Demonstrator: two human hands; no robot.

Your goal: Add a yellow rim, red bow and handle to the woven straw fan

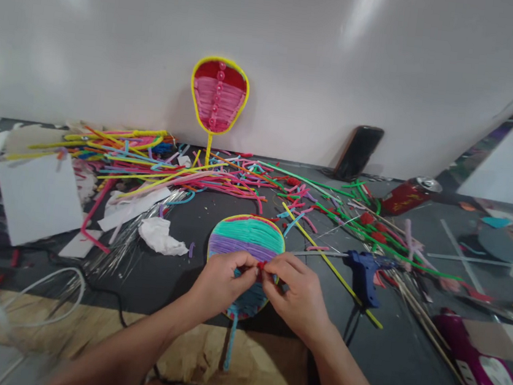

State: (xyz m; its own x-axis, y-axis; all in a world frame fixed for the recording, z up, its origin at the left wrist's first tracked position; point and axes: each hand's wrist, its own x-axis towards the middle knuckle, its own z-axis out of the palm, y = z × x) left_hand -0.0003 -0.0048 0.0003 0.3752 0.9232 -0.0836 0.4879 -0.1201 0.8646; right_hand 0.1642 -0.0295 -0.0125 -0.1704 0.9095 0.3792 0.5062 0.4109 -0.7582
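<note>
My left hand [223, 278] and my right hand [294, 289] meet over a round fan [248, 232] covered in pipe cleaners. Between the fingertips of both hands is a small red piece of pipe cleaner [261, 265], pinched from either side. Bands of teal, purple and blue fill the fan, with a yellow and red rim. Its light blue handle [230, 344] points toward me over a wooden board. My hands cover the middle of the fan.
A finished-looking pink fan [219, 95] leans on the white wall. Heaped pipe cleaners [184, 175] lie behind the work. To the right are a blue glue gun [365, 276], a red can [408, 197] and a phone [358, 151]. Crumpled tissue [161, 235] and a white card [38, 198] lie left.
</note>
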